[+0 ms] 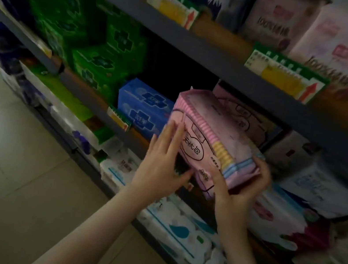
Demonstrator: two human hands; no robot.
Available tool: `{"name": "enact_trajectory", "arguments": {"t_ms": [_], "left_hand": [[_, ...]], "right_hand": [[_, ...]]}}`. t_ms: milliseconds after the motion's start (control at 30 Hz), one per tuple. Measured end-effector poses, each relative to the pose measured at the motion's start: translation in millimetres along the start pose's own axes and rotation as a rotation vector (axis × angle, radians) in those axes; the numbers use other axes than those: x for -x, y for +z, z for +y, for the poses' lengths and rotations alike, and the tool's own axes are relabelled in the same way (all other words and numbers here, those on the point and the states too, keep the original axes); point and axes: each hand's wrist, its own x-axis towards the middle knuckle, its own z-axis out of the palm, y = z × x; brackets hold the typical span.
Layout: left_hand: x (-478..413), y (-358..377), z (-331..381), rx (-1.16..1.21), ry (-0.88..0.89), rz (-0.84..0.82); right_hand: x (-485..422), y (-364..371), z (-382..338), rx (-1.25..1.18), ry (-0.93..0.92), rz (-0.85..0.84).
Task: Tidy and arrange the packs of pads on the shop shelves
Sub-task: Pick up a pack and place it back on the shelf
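A pink pack of pads [208, 135] is held in front of the middle shelf [204, 60], tilted with its far end toward the shelf gap. My right hand [243, 186] grips its near right end, fingers curled over the top corner. Flat against the pack's left face lies my left hand [162, 164], fingers straight. Behind the held pack stands another pink pack [247, 119] on the same shelf. A blue pack [142, 105] stands just to the left, and green packs [94, 48] fill the shelf further left.
Large pink and white packs [337, 44] sit on the upper shelf above green and yellow price tags [285, 77]. White and blue packs [176, 232] fill the lower shelves. Beige floor tiles [10, 172] lie to the left.
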Motion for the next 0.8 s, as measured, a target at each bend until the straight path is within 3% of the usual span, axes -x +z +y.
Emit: {"name": "enact_trajectory", "arguments": {"t_ms": [133, 267, 433, 600, 700, 800], "left_hand": [[-32.3, 30.3, -2.8, -0.015, -0.008, 0.035], [-40.8, 47.4, 3.6, -0.015, 0.040, 0.137], [-44.0, 55.7, 7.5, -0.078, 0.123, 0.088], [-38.3, 50.3, -3.8, -0.099, 0.071, -0.015], [-39.9, 36.5, -14.5, -0.163, -0.006, -0.020], [-39.4, 22.8, -28.8, -0.268, -0.056, -0.041]], "right_hand": [[-22.6, 8.8, 21.8, 0.351, -0.224, 0.055], [-35.2, 9.5, 26.0, 0.930, -0.477, 0.103], [-58.7, 3.3, 34.0, 1.254, -0.446, 0.131], [-61.8, 4.3, 32.6, 1.373, -0.426, 0.121], [-50.2, 13.3, 28.3, 1.308, -0.461, 0.104], [-28.7, 35.8, 24.2, 1.168, -0.496, -0.017]]}}
